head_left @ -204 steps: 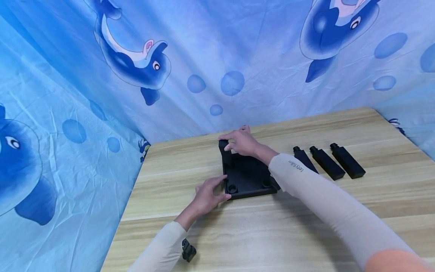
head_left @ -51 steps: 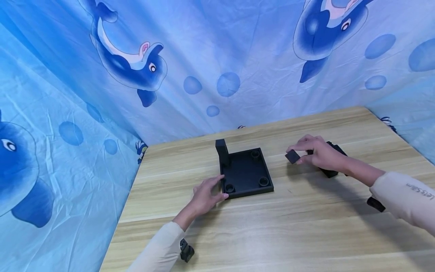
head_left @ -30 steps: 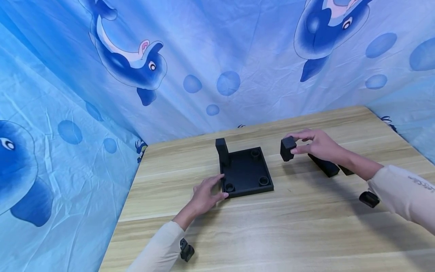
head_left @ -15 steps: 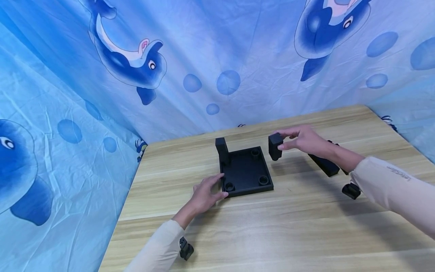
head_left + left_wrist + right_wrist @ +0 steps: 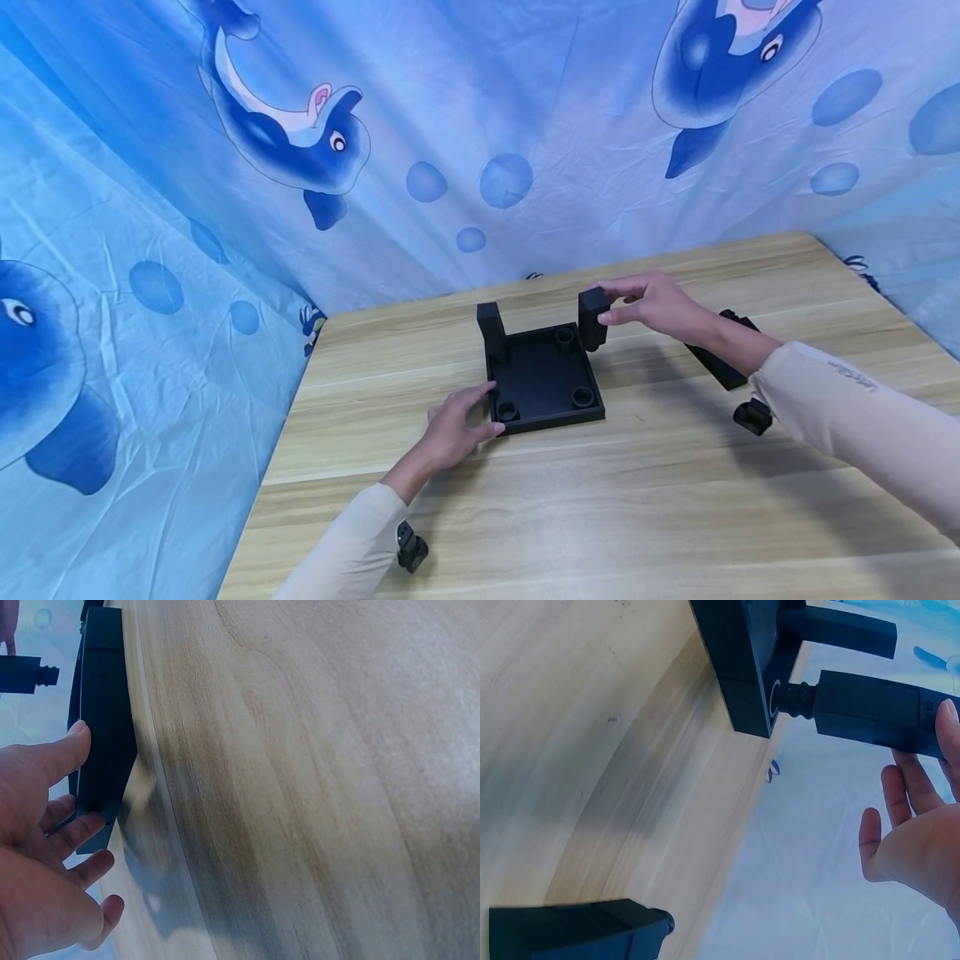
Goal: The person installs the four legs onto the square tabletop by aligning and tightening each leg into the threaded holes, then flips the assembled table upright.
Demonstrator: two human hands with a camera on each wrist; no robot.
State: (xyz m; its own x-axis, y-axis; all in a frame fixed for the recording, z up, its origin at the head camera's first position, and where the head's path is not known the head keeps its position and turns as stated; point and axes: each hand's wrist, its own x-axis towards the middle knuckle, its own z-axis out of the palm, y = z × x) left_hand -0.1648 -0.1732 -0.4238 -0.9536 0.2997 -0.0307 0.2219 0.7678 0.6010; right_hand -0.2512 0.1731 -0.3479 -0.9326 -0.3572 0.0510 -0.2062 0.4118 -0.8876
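A square black tabletop [image 5: 536,379] lies underside up on the wooden table, with a round socket showing at three corners. One black leg [image 5: 492,331] stands upright at its far left corner. My left hand [image 5: 453,433] holds the near left corner, thumb at the front and fingers along the left side. My right hand [image 5: 660,310] pinches a second black leg [image 5: 592,317] near its top, threaded end down, by the far right corner. In the right wrist view that leg's threaded tip [image 5: 796,699] is close to the socket rim; whether they touch I cannot tell.
Partly hidden behind the right forearm, more black legs [image 5: 717,367] lie on the wooden table [image 5: 585,508]. Small black cameras [image 5: 412,550] sit at both wrists. A blue dolphin-print curtain [image 5: 480,108] hangs behind the table's far edge.
My right hand let go of the upright far left leg, picked up another from the right, turned it upright and brought it left to the far right corner. The left hand stayed put.
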